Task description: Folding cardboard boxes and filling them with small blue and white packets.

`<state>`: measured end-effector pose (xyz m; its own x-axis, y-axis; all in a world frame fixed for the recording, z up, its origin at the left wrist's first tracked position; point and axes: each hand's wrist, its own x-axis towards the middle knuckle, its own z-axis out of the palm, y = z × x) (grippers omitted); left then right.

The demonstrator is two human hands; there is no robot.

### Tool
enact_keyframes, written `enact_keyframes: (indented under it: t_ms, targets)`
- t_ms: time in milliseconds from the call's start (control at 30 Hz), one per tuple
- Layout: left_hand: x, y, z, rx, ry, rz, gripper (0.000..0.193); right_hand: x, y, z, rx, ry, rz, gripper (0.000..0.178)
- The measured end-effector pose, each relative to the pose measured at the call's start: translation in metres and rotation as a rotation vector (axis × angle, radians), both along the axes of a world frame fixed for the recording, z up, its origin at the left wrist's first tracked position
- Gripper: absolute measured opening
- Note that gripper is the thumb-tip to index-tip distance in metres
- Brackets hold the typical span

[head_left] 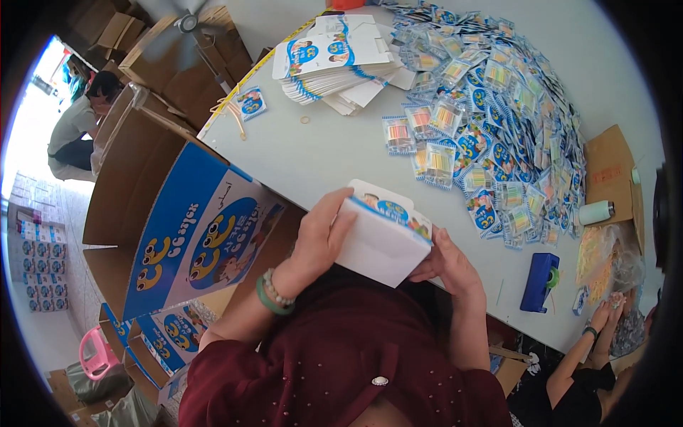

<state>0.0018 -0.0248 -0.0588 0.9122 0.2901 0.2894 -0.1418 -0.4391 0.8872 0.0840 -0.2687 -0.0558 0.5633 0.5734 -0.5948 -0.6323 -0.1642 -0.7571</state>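
Observation:
Between my two hands, just over the table's near edge, is a small white carton (377, 245) with a blue printed panel along its far side. My left hand (319, 235) grips its left end, thumb on the white face. My right hand (453, 265) holds the lower right corner, with some fingers hidden behind the carton. Beyond it on the table, a stack of flat printed cartons (334, 53) leans in a fanned pile. To the right spreads a large heap of small clear packets (491, 135) with coloured strips inside.
A large open blue-and-brown box (192, 235) stands at my left against the table (284, 153). A blue tape dispenser (539, 282), a thread spool (596, 212) and scissors (238, 117) lie on the table. Another person's hands (608, 313) work at the lower right; a fan (187, 25) stands far left.

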Motion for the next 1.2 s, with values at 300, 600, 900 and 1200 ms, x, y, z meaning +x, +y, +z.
enact_keyframes:
  t_ms: [300, 600, 900, 1200]
  targets:
    - [-0.018, 0.021, -0.006, 0.029, -0.421, -0.116, 0.036, -0.013, 0.08, 0.001, -0.155, -1.519, -0.114, 0.055]
    - [-0.003, 0.03, -0.027, 0.934, -0.18, 0.43, 0.033, 0.026, 0.121, -0.04, -0.08, -1.483, 0.141, 0.059]
    - [0.035, 0.059, -0.031, 1.24, -0.008, 0.494, 0.02, 0.113, 0.075, -0.066, -1.073, -1.59, -0.009, 0.051]
    - [0.045, 0.001, -0.047, 0.661, -0.127, 0.055, 0.015, 0.046, 0.023, -0.052, -0.407, -1.572, 0.259, 0.043]
